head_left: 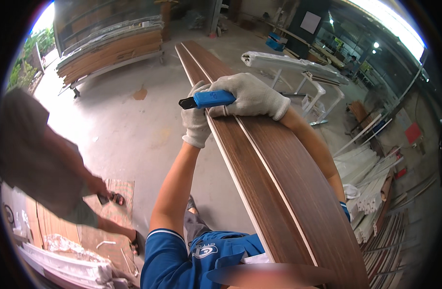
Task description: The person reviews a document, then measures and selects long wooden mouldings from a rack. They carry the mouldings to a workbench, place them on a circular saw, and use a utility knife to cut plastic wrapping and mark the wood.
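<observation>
Two long, dark brown wood-grain planks [279, 159] with pale edges lie side by side, running from beside my body to the far middle of the view. My left hand [196, 123], in a pale work glove, is closed on their left edge. Across the top rests my gloved right hand [250, 94], closed around a blue utility knife [214, 98]. The knife's black end points left, in front of my left hand; I cannot make out whether a blade is out. My right fingertips are partly hidden against the planks.
Another person [42, 154] stands at the left, holding a small dark object. A rack of stacked boards [110, 55] is at the back left. Wrapped profiles [293, 65] lie on a white stand at the right. Loose strips [385, 250] and white profiles [66, 269] lie in the near corners.
</observation>
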Motion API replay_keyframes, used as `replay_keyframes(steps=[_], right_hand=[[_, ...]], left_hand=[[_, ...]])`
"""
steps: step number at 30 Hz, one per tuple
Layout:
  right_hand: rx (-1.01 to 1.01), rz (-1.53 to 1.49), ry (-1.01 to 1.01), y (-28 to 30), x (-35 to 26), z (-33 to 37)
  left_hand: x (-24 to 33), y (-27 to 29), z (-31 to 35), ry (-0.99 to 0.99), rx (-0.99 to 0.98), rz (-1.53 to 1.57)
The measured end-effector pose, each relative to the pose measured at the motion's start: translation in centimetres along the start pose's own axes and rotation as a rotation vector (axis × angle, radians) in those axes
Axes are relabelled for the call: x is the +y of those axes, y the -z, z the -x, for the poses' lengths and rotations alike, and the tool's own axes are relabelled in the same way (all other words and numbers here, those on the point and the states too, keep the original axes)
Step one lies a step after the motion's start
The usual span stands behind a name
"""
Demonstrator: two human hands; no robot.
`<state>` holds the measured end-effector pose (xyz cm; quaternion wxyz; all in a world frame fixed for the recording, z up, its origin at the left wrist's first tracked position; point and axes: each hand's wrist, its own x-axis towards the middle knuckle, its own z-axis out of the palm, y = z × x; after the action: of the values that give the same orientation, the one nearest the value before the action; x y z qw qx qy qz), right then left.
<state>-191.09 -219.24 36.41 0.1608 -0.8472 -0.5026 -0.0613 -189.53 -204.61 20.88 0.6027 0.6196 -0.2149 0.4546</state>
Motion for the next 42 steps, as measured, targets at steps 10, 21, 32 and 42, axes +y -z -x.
replay_keyframes(steps=[10,21,32,42], right_hand=[[0.059,-0.017,-0.004,1.1,22.2,-18.5],[0.032,0.032,-0.095,0.6,51.4,-32.5],[-0.008,0.084,-0.117,4.0,81.3,-48.4],[0.069,-0.006,-0.252,4.5,106.3,-66.4]], left_hand=[[-24.6,-3.5,-17.4,0.182,-0.074,0.276],[-52.7,-15.0,-30.8,0.126,-0.167,0.275],[-79.8,-27.3,-47.3,0.053,-0.123,0.041],[-105.0,-33.3,-65.0,-0.014,-0.219,-0.168]])
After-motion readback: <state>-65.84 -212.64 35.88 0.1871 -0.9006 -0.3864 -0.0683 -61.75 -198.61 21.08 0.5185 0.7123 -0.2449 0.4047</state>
